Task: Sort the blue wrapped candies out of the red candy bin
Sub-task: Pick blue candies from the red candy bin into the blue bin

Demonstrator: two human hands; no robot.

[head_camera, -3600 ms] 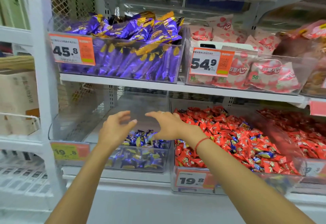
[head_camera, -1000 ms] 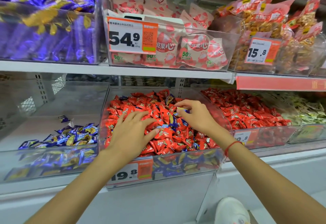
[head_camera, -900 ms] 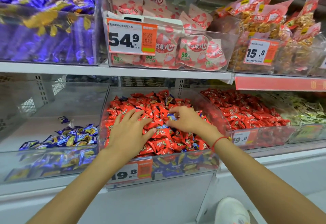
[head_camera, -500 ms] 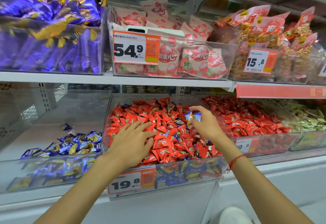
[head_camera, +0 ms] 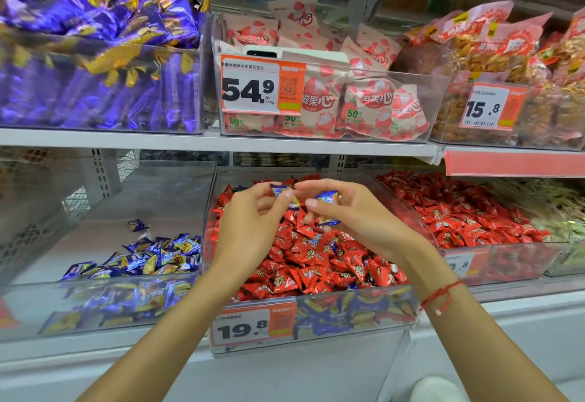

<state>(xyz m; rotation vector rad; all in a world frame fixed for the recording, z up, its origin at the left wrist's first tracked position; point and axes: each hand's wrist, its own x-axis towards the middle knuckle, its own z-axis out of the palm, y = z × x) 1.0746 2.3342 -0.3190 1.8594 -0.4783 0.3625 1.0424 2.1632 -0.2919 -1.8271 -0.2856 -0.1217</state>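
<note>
Left hand: the left hand (head_camera: 253, 211) is raised over the red candy bin (head_camera: 316, 322), thumb and fingertips pinching one blue candy (head_camera: 282, 193).
Right hand: the right hand (head_camera: 354, 211) is just beside it, fingers curled round a second blue candy (head_camera: 327, 198); a third seems to sit lower in the same grip, though I cannot tell for sure.
Gap between hands: fingertips nearly meet above the middle of the red pile.
Where they belong: the blue candy bin (head_camera: 95, 303) lies to the left, next to the red one, with a heap of blue candies (head_camera: 152, 256) near its front.
Nearer hand: the left is closer to that bin; the right would have to cross over the left arm.
Likely next: judging by the pose, either a pass to the left hand or both hands swinging left to drop.
Still to sort: more blue wrappers (head_camera: 332, 313) show through the red bin's front wall, low under the red candies (head_camera: 300, 268).
</note>
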